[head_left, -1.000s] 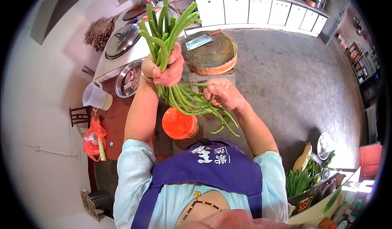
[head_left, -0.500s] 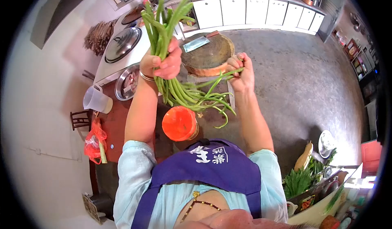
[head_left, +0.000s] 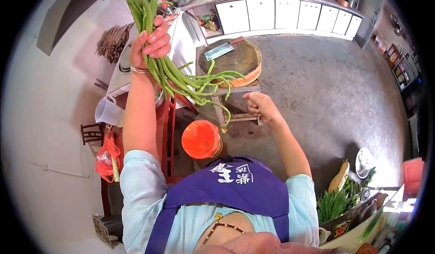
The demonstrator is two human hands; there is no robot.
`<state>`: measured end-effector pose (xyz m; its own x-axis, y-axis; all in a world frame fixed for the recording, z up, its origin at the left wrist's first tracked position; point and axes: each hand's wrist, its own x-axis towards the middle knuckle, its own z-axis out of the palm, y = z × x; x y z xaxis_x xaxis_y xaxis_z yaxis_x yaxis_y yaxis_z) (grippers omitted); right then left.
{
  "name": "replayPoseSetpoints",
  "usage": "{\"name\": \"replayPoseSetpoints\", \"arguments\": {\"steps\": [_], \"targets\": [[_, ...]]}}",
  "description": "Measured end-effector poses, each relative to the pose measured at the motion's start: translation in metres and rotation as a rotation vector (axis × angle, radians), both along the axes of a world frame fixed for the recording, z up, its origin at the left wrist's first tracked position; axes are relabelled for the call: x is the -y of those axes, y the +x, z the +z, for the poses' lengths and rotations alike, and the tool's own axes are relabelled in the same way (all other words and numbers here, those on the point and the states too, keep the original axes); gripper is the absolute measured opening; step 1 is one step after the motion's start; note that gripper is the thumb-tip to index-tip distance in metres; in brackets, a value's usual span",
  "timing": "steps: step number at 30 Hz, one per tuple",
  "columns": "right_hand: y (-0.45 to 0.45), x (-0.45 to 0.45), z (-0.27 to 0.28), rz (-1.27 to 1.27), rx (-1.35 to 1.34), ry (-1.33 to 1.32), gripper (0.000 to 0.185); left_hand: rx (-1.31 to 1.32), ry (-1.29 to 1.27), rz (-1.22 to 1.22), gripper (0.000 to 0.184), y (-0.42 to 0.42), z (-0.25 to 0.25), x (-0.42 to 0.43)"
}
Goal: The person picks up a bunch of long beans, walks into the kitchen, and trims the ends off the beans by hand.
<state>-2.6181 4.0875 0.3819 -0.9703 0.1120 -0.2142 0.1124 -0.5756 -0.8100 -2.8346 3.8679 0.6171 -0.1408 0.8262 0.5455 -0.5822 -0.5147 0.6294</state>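
Observation:
My left hand (head_left: 156, 40) is closed round a thick bunch of long green beans (head_left: 174, 75), raised at the upper left. Their upper ends stick up above my fist, and the loose lower ends trail to the right, in front of the round wooden chopping block (head_left: 235, 63). My right hand (head_left: 263, 107) is apart from the beans, with its fingers curled closed; whether something small is in them is hidden. On the block lies a cleaver (head_left: 219, 51). Below the beans stands an orange-red bucket (head_left: 199, 139) with small bits inside.
The block rests on a wooden stand (head_left: 247, 117). At left are a white plastic jug (head_left: 108, 112), a red plastic bag (head_left: 107, 156) and a red table (head_left: 161, 156). Leafy greens (head_left: 333, 204) and a pale gourd (head_left: 340, 177) lie at lower right. White cabinets (head_left: 260, 14) line the back.
My left hand has moved left and up with the beans. My right hand has let go of the bean ends and dropped lower, and those ends now hang loose.

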Motion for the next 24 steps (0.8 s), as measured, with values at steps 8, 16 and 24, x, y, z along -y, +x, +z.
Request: {"name": "replayPoseSetpoints", "arguments": {"steps": [8,16,24], "targets": [[-0.026,0.059,0.029,-0.064,-0.052,0.196,0.022,-0.022,0.027,-0.036,0.029,-0.001,0.002,0.001],[-0.031,0.051,0.029,-0.114,-0.066,0.189,0.013,0.025,0.000,-0.014,0.027,-0.006,0.003,0.012],[-0.013,0.026,0.018,0.013,-0.289,-0.207,0.017,0.099,-0.082,0.070,0.020,-0.033,0.009,0.035]]}}
